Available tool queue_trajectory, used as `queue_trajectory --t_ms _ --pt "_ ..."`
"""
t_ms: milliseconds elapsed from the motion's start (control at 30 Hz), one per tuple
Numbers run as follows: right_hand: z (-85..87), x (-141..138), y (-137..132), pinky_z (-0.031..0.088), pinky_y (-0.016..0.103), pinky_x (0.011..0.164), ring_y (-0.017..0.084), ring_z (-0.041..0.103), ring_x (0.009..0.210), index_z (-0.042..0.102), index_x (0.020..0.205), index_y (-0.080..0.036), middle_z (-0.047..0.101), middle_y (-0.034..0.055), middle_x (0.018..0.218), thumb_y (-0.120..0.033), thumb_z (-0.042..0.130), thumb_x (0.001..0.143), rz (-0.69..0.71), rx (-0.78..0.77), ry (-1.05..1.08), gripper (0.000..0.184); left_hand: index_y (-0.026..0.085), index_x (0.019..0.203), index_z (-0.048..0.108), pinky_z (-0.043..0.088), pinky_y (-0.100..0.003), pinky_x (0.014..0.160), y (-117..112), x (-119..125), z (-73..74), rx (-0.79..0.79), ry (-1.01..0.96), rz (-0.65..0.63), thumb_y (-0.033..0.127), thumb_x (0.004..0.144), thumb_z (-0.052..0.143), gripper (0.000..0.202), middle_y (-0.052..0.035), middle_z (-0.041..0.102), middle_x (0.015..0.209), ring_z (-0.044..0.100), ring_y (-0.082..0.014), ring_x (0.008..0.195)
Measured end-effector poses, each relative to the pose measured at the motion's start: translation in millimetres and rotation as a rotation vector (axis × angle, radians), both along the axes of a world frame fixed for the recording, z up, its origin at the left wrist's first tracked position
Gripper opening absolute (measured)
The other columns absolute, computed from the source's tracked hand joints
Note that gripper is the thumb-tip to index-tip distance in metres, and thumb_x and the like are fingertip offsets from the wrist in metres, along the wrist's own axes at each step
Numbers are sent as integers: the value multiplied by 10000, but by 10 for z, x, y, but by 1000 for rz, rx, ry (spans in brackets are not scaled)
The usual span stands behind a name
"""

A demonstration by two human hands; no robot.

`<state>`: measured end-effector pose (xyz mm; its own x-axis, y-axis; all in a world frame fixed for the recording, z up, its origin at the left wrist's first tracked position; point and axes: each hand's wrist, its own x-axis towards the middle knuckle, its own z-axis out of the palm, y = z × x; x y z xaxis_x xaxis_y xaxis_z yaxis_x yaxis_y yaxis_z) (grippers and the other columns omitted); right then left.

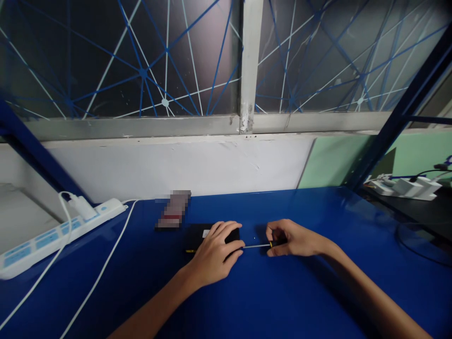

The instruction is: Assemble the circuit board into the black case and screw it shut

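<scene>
A small black flat device (195, 234) lies on the blue table (268, 301). My left hand (217, 252) rests on top of it, fingers curled over its right part and pressing it down. My right hand (291, 238) is closed round the dark handle of a thin screwdriver (257, 246). Its metal shaft points left and its tip reaches the device's right edge, just under my left fingers. A yellow band shows on the handle where the shaft begins.
A white power strip (52, 231) with a plugged charger and white cables (102, 268) lies at the left. A blurred small object (173, 209) sits behind the device. Another power strip (406, 187) rests on a dark bench at the right. Wall and windows stand behind.
</scene>
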<state>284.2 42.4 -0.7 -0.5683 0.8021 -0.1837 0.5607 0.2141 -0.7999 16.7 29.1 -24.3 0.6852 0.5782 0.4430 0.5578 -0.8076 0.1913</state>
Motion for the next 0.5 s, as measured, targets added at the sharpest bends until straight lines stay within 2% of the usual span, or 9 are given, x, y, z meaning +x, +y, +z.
queue_trajectory --t_ms 67,133,200,267,367,500 --pt "17 -9 -5 311 197 477 82 420 517 563 813 -169 503 -47 595 -416 692 801 13 59 26 279 237 978 694 402 -532 1010 -1 -1 6 -9 1 -1 196 920 533 176 -85 537 1301 451 -291 1240" --pt "34 -10 -4 338 211 505 94 451 540 581 826 -159 534 -22 626 -408 570 893 21 43 47 259 232 971 688 398 -519 1018 -2 -4 7 -19 7 3 193 924 526 173 -84 533 1304 442 -285 1249" --pt "41 4 6 353 222 528 99 463 554 601 829 -148 554 -5 655 -379 509 926 32 37 48 267 229 971 682 392 -513 1026 -2 -5 2 -25 16 9 189 922 525 169 -83 530 1305 439 -282 1252" --pt "40 30 21 342 226 532 98 443 557 632 834 -140 550 -5 656 -380 517 921 50 66 21 280 227 973 677 386 -516 1031 -1 -3 -4 -24 23 10 185 922 525 165 -82 530 1304 442 -281 1250" --pt "34 68 40 316 230 521 96 405 551 674 807 -139 536 -14 637 -460 563 887 60 106 -40 349 222 966 669 381 -522 1033 3 6 -8 -15 19 0 183 926 523 157 -81 531 1303 442 -279 1252" --pt "22 72 36 309 228 511 91 408 547 650 731 -146 526 -29 613 -493 675 796 46 119 -54 355 216 962 667 379 -523 1027 9 8 -9 -8 11 -7 189 930 520 153 -85 533 1301 441 -283 1253"
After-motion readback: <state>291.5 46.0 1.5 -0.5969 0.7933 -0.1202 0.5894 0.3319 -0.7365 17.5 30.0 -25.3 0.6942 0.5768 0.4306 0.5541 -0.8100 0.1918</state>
